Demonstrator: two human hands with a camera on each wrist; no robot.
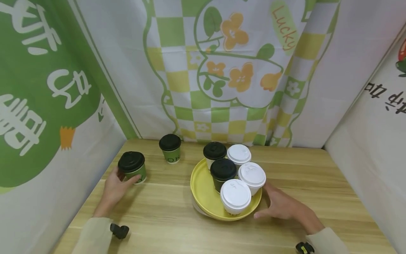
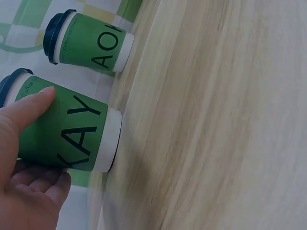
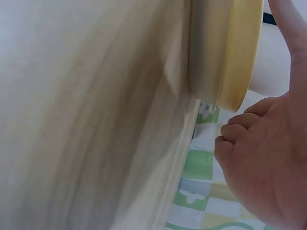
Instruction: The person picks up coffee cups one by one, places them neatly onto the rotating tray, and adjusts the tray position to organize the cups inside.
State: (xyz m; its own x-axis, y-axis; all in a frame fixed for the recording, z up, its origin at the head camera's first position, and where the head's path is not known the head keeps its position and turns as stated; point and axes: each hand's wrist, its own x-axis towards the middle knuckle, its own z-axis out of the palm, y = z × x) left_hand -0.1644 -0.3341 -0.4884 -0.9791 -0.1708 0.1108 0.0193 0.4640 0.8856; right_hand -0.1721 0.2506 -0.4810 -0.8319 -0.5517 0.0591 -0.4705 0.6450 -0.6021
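My left hand (image 1: 115, 188) holds a green paper coffee cup (image 2: 79, 129) with a black lid, thumb across its printed sleeve and fingers curled round the far side. Just beyond it stands a second green coffee cup (image 1: 172, 155), also black-lidded. At the right rim of a round yellow tray (image 1: 200, 190), my right hand (image 1: 282, 204) has its thumb and fingers spread apart, with nothing between them. Its fingers lie close beside a white-lidded cup (image 1: 252, 176). In the right wrist view the loosely bent fingers (image 3: 235, 132) are next to the tray's edge.
Another two white-lidded cups, one at the front (image 1: 235, 197) and one at the back (image 1: 239, 155), and two black-lidded cups (image 1: 223, 171) crowd the tray. A pale round base (image 1: 199, 208) shows under it. Printed cloth walls (image 1: 177, 81) enclose the wooden table (image 1: 165, 218).
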